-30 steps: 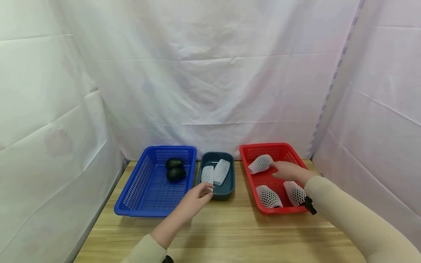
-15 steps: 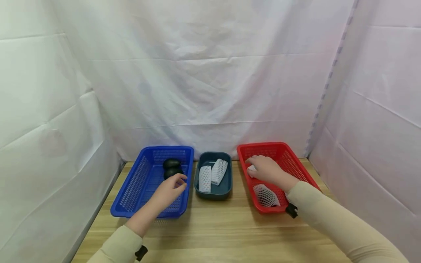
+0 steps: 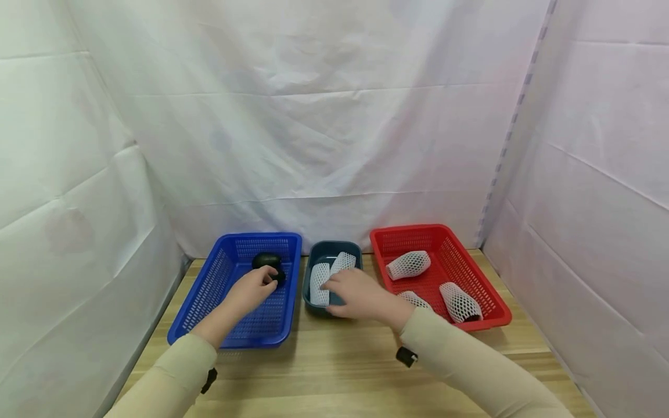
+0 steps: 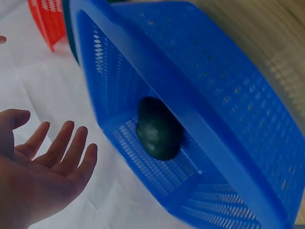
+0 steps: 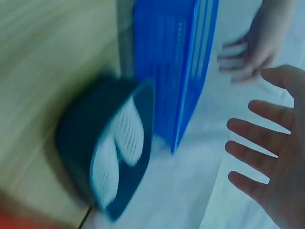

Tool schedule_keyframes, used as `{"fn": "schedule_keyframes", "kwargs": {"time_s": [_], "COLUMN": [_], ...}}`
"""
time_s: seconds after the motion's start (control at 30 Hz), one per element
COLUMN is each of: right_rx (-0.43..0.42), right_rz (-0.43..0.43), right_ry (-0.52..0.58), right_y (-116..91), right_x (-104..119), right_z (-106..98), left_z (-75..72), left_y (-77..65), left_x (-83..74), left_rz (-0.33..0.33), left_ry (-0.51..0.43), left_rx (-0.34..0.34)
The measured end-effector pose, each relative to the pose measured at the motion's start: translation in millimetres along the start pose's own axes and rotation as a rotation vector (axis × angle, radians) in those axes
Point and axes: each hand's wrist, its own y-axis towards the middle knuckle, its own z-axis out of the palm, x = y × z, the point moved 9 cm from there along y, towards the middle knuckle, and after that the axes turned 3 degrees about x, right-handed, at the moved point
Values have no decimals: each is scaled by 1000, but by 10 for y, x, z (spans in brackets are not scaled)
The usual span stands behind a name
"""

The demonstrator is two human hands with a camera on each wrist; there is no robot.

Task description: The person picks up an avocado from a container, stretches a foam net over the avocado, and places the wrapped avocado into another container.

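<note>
Two dark green avocados lie side by side in the blue basket; the nearer one is partly hidden by my left hand. That hand hovers over the basket with its fingers loosely bent and holds nothing. In the left wrist view, an avocado shows beyond my spread fingers. My right hand is over the front of the dark teal bin, its fingers relaxed and apart. Two white foam net sleeves lie in the bin, one partly covered by the hand.
On the right stands a red basket holding three fruits in white foam nets. A dark end pokes out of one netted fruit. White cloth hangs behind and on both sides of the wooden table.
My right hand has left the netted fruit in the red basket and moved left to the teal bin. My left hand has moved left from the bin to above the avocados.
</note>
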Motion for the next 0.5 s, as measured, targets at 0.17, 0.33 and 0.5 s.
{"fn": "schedule_keyframes", "kwargs": {"time_s": [0.17,0.33,0.5], "right_rx": [70,161,213], "right_rz": [-87,-155,-207], "right_ry": [2,38,94], "right_y": [227,409,550], "right_x": [425,740,933], "right_z": [222,506,765], "left_z": [28,43,8], "left_y": [119,187,282], "left_x": [77,117,176], "left_rz": [3,5,-4], "left_ry": [101,163,224], "left_rx": [24,58,71]}}
